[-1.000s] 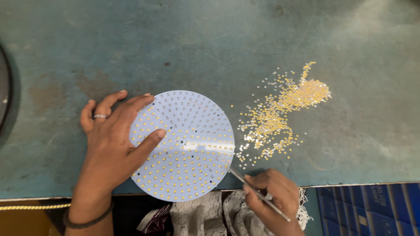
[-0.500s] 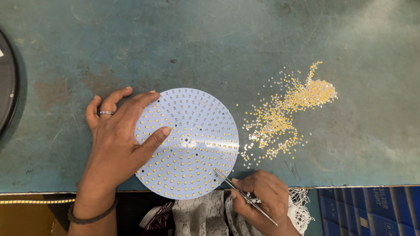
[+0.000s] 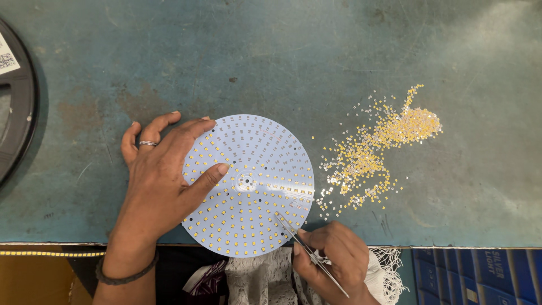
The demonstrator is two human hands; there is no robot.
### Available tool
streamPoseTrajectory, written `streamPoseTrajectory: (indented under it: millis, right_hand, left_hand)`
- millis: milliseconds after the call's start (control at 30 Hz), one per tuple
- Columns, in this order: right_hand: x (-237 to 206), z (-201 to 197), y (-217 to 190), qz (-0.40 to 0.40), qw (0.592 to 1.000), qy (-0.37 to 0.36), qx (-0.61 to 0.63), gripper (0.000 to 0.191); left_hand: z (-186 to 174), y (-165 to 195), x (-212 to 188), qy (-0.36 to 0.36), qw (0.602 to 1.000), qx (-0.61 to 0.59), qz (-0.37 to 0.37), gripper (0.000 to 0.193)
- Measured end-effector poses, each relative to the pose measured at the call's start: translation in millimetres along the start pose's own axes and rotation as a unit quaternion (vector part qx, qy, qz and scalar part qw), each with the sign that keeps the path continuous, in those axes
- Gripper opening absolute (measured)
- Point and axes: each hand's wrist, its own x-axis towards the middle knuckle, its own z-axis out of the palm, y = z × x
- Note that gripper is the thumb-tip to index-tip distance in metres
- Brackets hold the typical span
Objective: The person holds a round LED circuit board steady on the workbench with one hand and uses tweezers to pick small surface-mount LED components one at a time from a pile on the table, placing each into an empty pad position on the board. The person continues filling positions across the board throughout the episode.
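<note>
A round white circuit board (image 3: 254,169) dotted with small yellow chips lies on the worn teal table (image 3: 271,62), overhanging its near edge. My left hand (image 3: 161,178) rests flat on the board's left side, thumb pointing toward the centre hole. My right hand (image 3: 333,257) grips thin metal tweezers (image 3: 302,243), whose tips touch the board's lower right area. A loose pile of tiny yellow chips (image 3: 375,149) is scattered on the table to the right of the board.
A black reel (image 3: 20,107) lies at the left edge of the table. Below the table edge are a blue box (image 3: 480,274) at the right, white cloth in my lap, and a brown carton (image 3: 39,279) at the left.
My right hand has moved left and up with the tweezers, bringing their tips from beside the board's right rim onto its lower right area. The left hand stays on the board.
</note>
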Motion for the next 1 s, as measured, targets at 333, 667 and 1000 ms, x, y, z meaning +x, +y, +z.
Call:
streamPoseTrajectory:
  millis: [333, 667, 1000]
  right_hand:
    - [-1.4, 1.3, -0.4, -0.006, 1.0, 0.002, -0.006, 0.019]
    - [-21.2, -36.2, 23.8, 0.105, 0.992, 0.065, -0.029, 0.016]
    - [-24.6, -44.1, 30.3, 0.104, 0.992, 0.052, -0.052, 0.019]
  left_hand:
    - [0.4, -1.2, -1.8, 0.003, 1.0, 0.002, 0.002, 0.057]
    - [1.0, -0.9, -2.8, -0.005, 1.0, 0.012, -0.001, 0.058]
    - [2.8, -1.8, -2.6, -0.005, 1.0, 0.021, -0.002, 0.058]
